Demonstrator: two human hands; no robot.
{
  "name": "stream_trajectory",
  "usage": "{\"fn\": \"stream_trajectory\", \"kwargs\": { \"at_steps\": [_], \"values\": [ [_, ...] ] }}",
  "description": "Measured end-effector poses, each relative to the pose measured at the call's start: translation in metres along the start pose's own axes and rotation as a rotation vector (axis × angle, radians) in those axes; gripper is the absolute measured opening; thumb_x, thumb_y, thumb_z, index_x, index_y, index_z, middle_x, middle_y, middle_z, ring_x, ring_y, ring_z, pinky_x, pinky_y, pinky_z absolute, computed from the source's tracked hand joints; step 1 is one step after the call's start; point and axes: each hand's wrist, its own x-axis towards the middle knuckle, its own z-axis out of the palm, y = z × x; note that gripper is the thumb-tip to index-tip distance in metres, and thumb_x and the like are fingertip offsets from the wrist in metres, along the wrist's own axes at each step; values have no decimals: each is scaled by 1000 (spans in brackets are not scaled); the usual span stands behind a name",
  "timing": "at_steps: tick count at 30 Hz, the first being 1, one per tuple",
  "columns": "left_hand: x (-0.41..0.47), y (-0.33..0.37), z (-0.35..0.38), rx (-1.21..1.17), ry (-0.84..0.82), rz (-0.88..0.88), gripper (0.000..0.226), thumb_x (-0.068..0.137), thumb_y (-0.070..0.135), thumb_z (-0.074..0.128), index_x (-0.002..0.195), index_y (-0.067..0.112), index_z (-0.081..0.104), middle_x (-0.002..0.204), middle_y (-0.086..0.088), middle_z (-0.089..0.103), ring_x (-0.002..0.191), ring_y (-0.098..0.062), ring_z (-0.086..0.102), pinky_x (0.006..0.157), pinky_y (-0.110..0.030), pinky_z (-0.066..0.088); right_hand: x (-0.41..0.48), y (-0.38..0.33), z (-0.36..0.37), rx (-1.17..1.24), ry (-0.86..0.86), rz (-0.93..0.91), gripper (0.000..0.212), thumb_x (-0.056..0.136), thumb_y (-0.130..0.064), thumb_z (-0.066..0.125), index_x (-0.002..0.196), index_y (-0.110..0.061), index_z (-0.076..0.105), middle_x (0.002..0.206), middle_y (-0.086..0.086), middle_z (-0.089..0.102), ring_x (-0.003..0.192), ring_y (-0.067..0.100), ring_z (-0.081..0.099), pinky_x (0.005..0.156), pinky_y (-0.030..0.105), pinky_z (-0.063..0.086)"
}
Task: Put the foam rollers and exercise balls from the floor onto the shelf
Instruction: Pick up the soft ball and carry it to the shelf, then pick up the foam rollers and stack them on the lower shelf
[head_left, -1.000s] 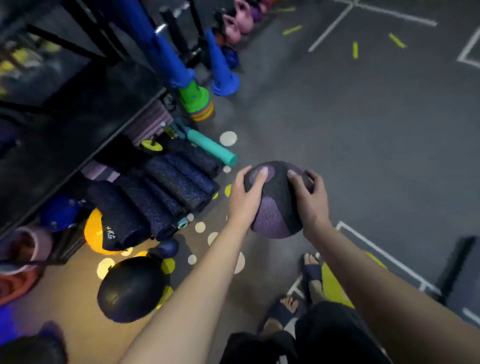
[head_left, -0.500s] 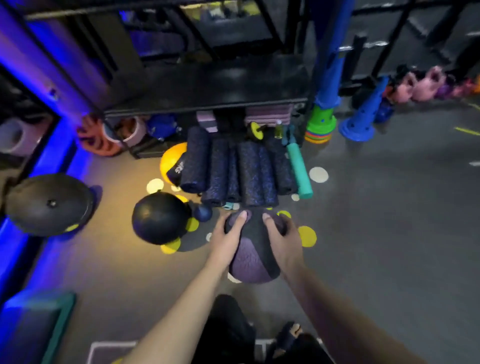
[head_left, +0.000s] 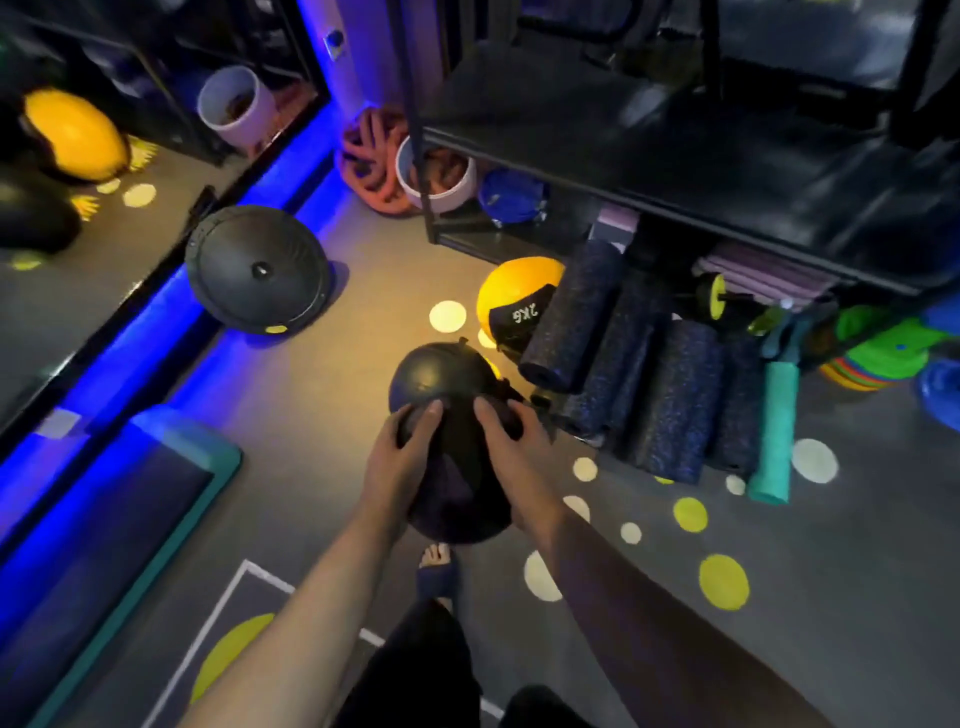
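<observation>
The shelf (head_left: 727, 171) stands ahead and to your right. Its dark top board, above the clutter, is the likely target for the load. On the floor (head_left: 291, 415) beneath its front edge, the dark foam rollers (head_left: 670, 395) lie side by side, touching, with a teal roller (head_left: 774, 431) at their right end. They are packed in a row and not yet lifted. A yellow ball (head_left: 514, 296) marked 2KG sits against the leftmost roller. A black ball (head_left: 441, 374) rests on the floor just in front of it.

You hold the purple ball (head_left: 457, 499) off the floor, at the centre of the view, nearer the camera than the black ball and partly covering it. You carry it on two sides because it is round and probably heavy; one palm alone would let it roll.

Your left hand (head_left: 400, 457) and right hand (head_left: 511, 452) make the grip. The fingers are spread and curved over the upper half of the ball, one hand on each flank. The fingertips of the two hands are near each other but do not touch, and both palms press inward. The thumbs are partly hidden.
</observation>
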Motion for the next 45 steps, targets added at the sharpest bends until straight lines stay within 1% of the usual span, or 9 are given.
{"fn": "stream_trajectory", "kwargs": {
  "at_steps": [7,11,14,20,27,35,40,42,45],
  "values": [
    [134,88,-32,237,-76,79,66,75,79,64,125,36,64,118,9,70,110,-15,65,104,-45,52,77,-67,79,189,65,87,75,81,-78,59,143,-38,48,142,-5,54,129,22,52,107,41,47],
    [185,143,15,311,-192,160,50,84,68,68,123,37,65,122,10,70,111,-13,65,104,-39,52,127,-106,62,257,237,122,84,65,-91,56,133,-41,53,137,-4,59,126,23,56,107,49,48],
    [224,185,53,350,-225,211,69,77,79,64,132,37,62,126,10,68,116,-14,64,106,-39,50,183,-143,40,294,299,133,72,68,-86,62,126,-44,55,130,-3,63,119,24,60,103,47,50],
    [296,286,86,301,-149,280,59,89,65,65,137,32,59,131,8,64,119,-13,59,107,-35,47,282,-249,28,215,254,22,85,64,-93,53,132,-42,53,127,-5,63,115,22,61,99,46,53],
    [400,364,84,227,-115,343,12,94,52,65,102,43,66,101,27,69,94,18,60,89,-21,46,375,-341,70,183,304,-18,73,73,-80,60,132,-37,56,130,-6,60,119,20,59,100,41,50],
    [566,416,54,272,-343,355,58,83,78,58,126,40,64,122,17,70,115,-1,63,104,-36,51,480,-407,163,191,472,47,66,79,-74,61,134,-37,55,132,-2,60,120,24,59,100,46,51],
    [636,437,12,279,-370,240,42,92,62,61,124,35,65,116,17,69,111,-2,63,87,-18,46,513,-440,232,169,435,94,65,85,-69,61,137,-32,53,134,-2,59,123,24,57,99,38,49],
    [658,436,6,301,-408,219,32,96,51,63,121,31,65,110,18,69,103,7,62,79,-11,44,526,-436,250,148,430,136,70,84,-73,57,140,-31,49,137,0,57,125,27,55,101,42,50],
    [690,409,9,344,-448,161,42,95,51,65,129,26,63,118,13,68,102,6,63,86,-15,47,549,-409,271,158,411,234,90,71,-87,48,141,-31,48,137,2,57,125,28,56,102,49,50]
  ]
}}
